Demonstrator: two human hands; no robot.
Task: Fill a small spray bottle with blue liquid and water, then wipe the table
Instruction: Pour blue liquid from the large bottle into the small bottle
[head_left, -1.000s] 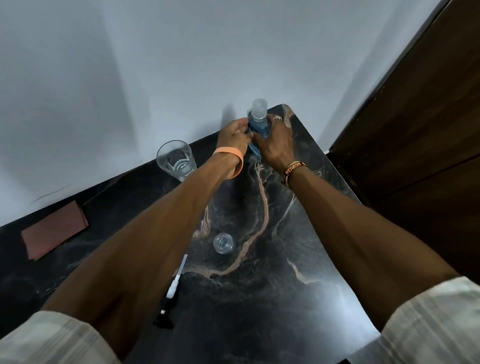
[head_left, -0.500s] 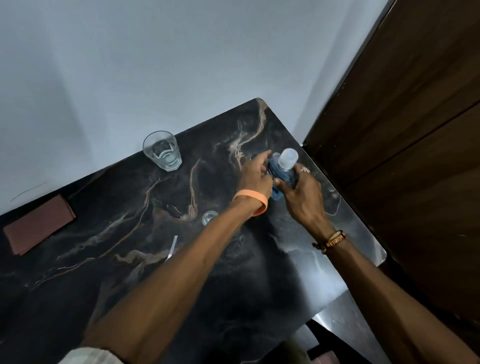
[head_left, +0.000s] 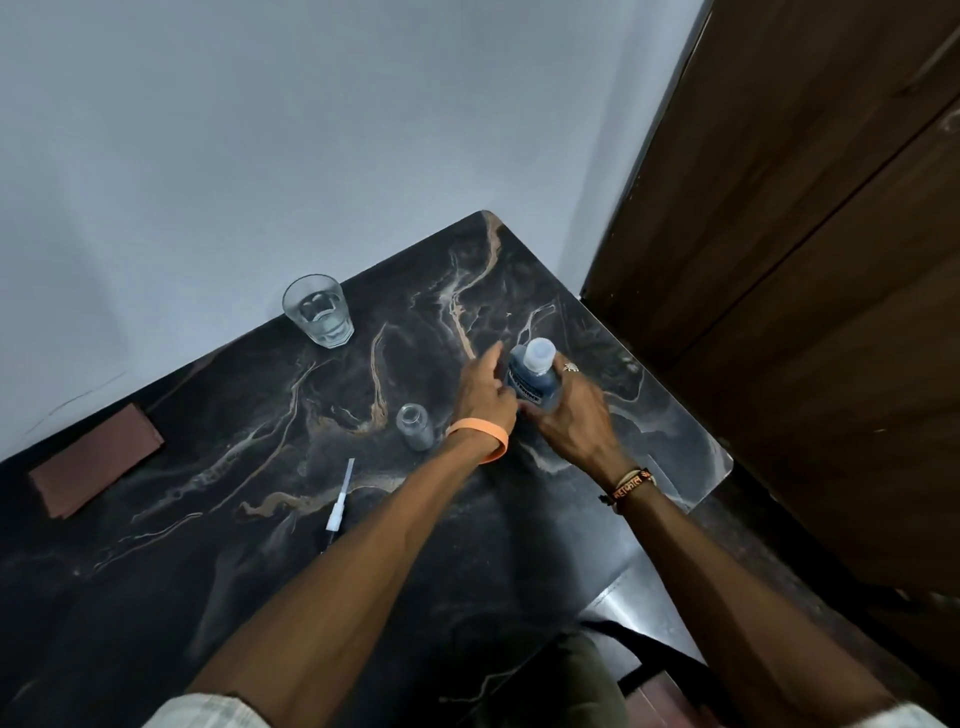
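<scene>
Wrapped round the blue bottle (head_left: 530, 387), near the table's (head_left: 260, 519) right edge, is my right hand (head_left: 571, 415); my left hand (head_left: 485, 392) touches its side, and I can't tell if it grips. I'd hold the body firm, twist off the cap (head_left: 537, 355), then pour slowly into the spray bottle (head_left: 415, 426) beside it.

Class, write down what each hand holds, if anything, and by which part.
The right hand grips the blue-liquid plastic bottle with a white cap round its body. The left hand touches the bottle's side; whether it grips is unclear.
</scene>
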